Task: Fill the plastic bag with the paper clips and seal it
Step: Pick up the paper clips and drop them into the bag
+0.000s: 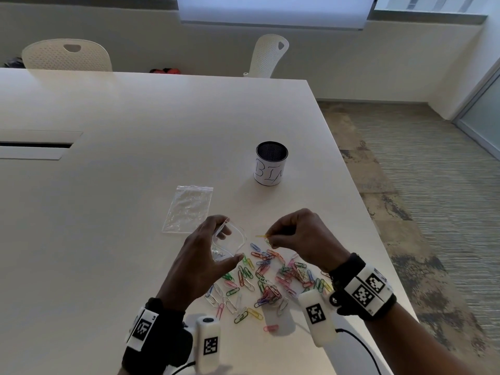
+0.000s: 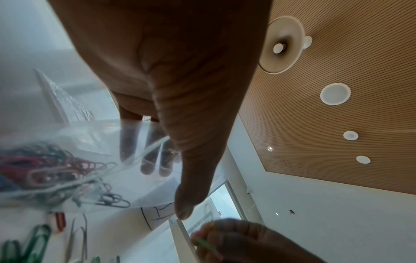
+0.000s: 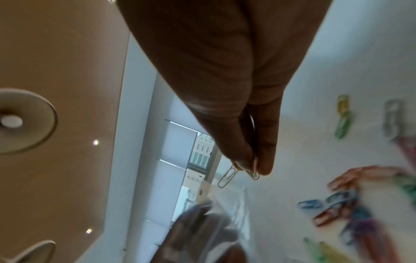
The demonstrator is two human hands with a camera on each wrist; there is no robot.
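Your left hand (image 1: 201,255) grasps a small clear plastic zip bag (image 1: 230,243) just above the white desk (image 1: 135,131), fingers and thumb spreading its mouth open toward your other hand; the left wrist view shows several coloured paper clips already inside (image 2: 51,169). Your right hand (image 1: 300,235) hovers just beside that mouth, thumb and fingertips pinching a few clips, among them a yellow paper clip (image 1: 262,235) sticking out toward the bag. Beneath both hands a loose scatter of multicoloured paper clips (image 1: 267,282) lies on the desk. A second clear zip bag (image 1: 188,209) lies flat beyond your left hand, and a black mesh cup with a white handwritten label (image 1: 270,165) stands farther back.
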